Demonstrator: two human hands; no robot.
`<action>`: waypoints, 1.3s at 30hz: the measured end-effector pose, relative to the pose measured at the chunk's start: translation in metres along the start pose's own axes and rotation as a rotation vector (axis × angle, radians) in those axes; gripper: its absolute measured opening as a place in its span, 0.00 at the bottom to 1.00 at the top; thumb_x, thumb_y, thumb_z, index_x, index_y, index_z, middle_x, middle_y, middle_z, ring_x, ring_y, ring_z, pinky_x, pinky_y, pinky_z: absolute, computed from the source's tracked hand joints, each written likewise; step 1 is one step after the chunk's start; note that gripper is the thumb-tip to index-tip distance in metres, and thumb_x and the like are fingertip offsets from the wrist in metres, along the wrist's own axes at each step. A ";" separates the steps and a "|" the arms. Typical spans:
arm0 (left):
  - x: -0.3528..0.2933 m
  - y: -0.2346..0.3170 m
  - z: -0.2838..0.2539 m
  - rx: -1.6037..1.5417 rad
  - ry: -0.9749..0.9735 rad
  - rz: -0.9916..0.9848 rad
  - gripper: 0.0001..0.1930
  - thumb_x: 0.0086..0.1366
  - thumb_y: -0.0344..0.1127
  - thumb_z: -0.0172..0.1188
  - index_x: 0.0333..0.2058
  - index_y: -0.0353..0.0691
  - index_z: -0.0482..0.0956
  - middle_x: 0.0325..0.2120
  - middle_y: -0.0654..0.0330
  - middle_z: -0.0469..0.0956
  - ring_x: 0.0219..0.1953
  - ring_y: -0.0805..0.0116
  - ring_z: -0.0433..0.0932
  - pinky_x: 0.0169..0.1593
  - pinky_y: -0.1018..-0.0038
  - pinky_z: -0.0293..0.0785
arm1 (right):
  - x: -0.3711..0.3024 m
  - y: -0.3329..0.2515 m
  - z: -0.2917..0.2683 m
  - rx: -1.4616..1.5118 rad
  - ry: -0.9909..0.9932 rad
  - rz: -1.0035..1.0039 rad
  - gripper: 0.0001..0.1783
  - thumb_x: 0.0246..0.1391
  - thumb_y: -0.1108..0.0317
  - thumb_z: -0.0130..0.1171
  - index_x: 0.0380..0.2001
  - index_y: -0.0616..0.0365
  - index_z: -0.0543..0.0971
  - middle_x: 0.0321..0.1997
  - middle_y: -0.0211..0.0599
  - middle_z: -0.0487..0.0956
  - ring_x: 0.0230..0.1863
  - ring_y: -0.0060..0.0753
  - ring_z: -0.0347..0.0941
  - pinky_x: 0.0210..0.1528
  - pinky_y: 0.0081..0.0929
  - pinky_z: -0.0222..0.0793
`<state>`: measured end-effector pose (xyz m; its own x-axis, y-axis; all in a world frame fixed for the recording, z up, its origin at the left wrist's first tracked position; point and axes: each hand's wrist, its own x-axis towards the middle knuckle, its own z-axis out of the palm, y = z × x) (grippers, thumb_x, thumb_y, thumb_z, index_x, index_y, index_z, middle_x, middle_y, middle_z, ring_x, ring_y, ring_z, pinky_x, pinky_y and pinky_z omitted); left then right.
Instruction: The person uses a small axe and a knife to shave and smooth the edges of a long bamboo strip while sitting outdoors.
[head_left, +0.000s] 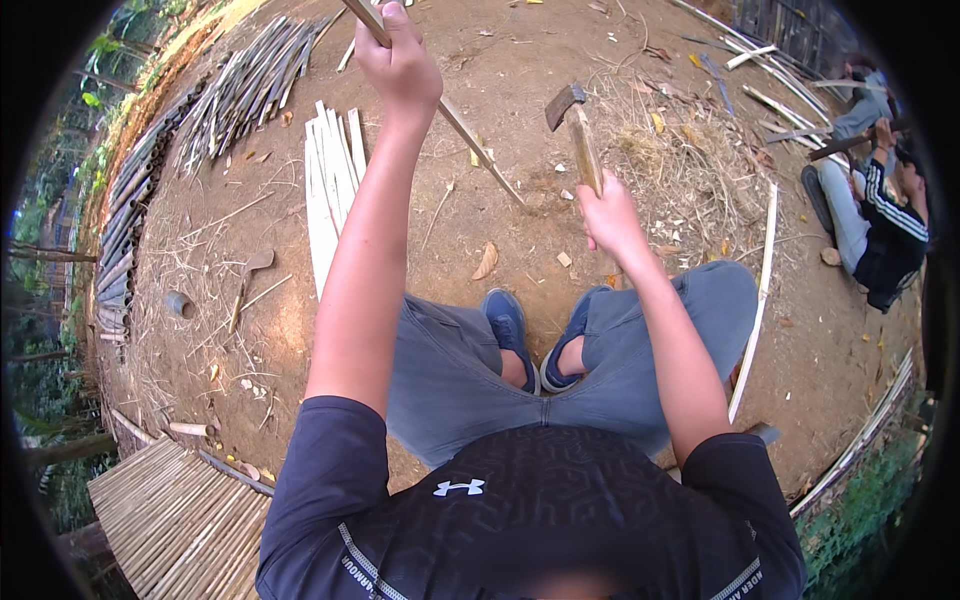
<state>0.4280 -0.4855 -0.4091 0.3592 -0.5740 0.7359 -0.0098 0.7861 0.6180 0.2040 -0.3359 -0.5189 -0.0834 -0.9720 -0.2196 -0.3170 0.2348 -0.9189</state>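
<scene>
My left hand point(402, 70) is raised in front of me, its fingers wrapped round a long thin wooden stick point(462, 130). The stick slants down to the right, and its lower end appears to meet the dirt ahead of my feet. In my right hand point(611, 222) is a hatchet point(584, 145), gripped by its wooden handle. Its dark metal head points up and to the left, apart from the stick. Between the hatchet and my shoes point(507, 328) lie a dry leaf point(486, 262) and small wood chips.
Pale split strips point(325, 170) lie beside my left forearm. Farther left are a pile of thin poles point(255, 85), a row of dark bamboo tubes point(125, 240) and another hatchet-like tool point(247, 285). A slatted bamboo platform point(185, 515) stands near left. Another person point(880, 220) sits at right.
</scene>
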 end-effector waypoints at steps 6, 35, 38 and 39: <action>-0.001 0.003 0.008 -0.226 -0.172 -0.113 0.15 0.74 0.42 0.50 0.26 0.48 0.62 0.16 0.74 0.55 0.16 0.83 0.53 0.19 0.79 0.47 | 0.007 -0.013 0.000 0.015 -0.270 0.035 0.19 0.67 0.66 0.46 0.54 0.68 0.66 0.22 0.34 0.72 0.14 0.24 0.69 0.14 0.28 0.67; -0.009 0.016 0.034 0.216 -0.037 0.092 0.20 0.75 0.46 0.50 0.29 0.36 0.71 0.18 0.67 0.59 0.23 0.76 0.58 0.26 0.72 0.56 | 0.013 -0.073 0.043 -0.489 -0.155 -0.063 0.19 0.68 0.64 0.46 0.51 0.71 0.67 0.28 0.52 0.79 0.23 0.46 0.79 0.24 0.41 0.75; -0.009 0.011 0.034 0.179 -0.071 0.014 0.20 0.75 0.46 0.50 0.29 0.36 0.70 0.17 0.67 0.58 0.22 0.76 0.58 0.25 0.72 0.55 | 0.005 -0.078 0.048 -0.421 0.041 -0.244 0.20 0.69 0.62 0.45 0.53 0.69 0.65 0.29 0.55 0.80 0.22 0.48 0.79 0.25 0.44 0.75; -0.007 0.009 0.034 0.189 -0.068 0.036 0.20 0.74 0.47 0.50 0.29 0.36 0.71 0.17 0.68 0.59 0.22 0.76 0.58 0.25 0.71 0.55 | 0.001 -0.079 0.050 -0.396 0.111 -0.303 0.20 0.69 0.63 0.45 0.53 0.70 0.65 0.30 0.57 0.80 0.24 0.51 0.80 0.27 0.46 0.75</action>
<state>0.3937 -0.4823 -0.3995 0.2913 -0.5658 0.7714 -0.1985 0.7531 0.6273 0.2760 -0.3559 -0.4629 -0.0251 -0.9953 0.0934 -0.6743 -0.0521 -0.7366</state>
